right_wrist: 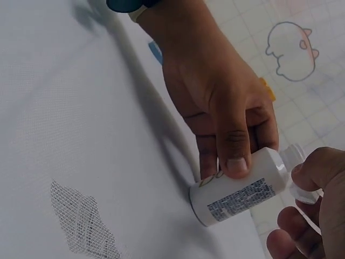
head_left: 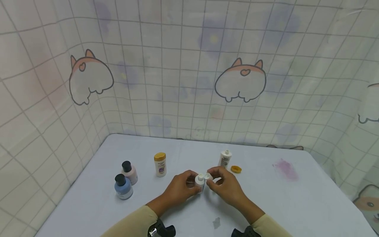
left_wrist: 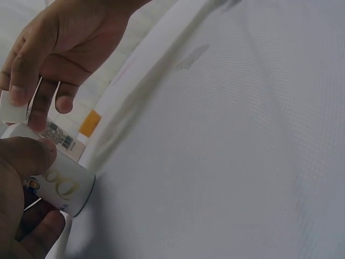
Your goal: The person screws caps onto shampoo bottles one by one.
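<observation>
My left hand [head_left: 179, 189] grips a small white bottle [head_left: 199, 182] around its body, between thumb and fingers. The bottle's narrow neck is uncovered, and a printed label [right_wrist: 241, 198] shows on its side in the right wrist view. Between thumb and fingertips, my right hand [head_left: 228, 188] pinches a white cap [head_left: 208, 176], right beside the bottle's neck. From the left wrist, the cap [left_wrist: 13, 111] appears just off the bottle's top end. Behind the right hand stands another white bottle [head_left: 225, 158] with its narrow top bare; a yellow cap [head_left: 236, 169] lies next to it.
A white bottle with a gold cap [head_left: 160, 164] stands left of the hands. Farther left are a pink bottle [head_left: 132, 176] and a blue bottle [head_left: 123, 189], both black-capped. The white table [head_left: 260, 204] has a pink stain [head_left: 286, 169] at right; a patterned curtain [head_left: 183, 82] hangs behind.
</observation>
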`<state>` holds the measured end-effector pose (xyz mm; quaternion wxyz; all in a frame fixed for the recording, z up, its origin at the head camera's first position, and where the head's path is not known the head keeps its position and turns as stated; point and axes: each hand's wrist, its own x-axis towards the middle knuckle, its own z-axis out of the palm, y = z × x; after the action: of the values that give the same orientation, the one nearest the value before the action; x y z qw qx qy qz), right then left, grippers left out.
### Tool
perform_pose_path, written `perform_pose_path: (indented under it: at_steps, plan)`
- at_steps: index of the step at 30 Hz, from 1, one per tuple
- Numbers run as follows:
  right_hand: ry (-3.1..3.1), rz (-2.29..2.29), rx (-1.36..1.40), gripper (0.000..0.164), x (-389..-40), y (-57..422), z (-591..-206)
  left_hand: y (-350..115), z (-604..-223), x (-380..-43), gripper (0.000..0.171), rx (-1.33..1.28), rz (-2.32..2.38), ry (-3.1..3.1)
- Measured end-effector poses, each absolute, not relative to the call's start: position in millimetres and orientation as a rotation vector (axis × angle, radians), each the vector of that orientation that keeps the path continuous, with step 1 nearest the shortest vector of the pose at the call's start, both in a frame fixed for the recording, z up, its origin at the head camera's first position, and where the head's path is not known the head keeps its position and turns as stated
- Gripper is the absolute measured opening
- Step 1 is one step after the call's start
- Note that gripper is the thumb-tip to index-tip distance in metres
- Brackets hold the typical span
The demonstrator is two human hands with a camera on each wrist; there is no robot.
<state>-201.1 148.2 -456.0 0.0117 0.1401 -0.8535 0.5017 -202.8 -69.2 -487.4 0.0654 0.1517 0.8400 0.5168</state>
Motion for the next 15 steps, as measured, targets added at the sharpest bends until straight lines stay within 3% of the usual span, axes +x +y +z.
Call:
perform_pose_path:
  at_steps: [9, 15]
  plan:
    - [-2.672, 1.521, 0.421, 0.029, -201.8, 148.5, -455.1, -69.4, -488.1, -204.2, 0.049, 0.458, 1.597, 2.532]
    - [-2.684, 1.524, 0.427, 0.029, -201.8, 147.8, -454.7, -69.2, -488.6, -205.3, 0.044, 0.471, 1.62, 2.522]
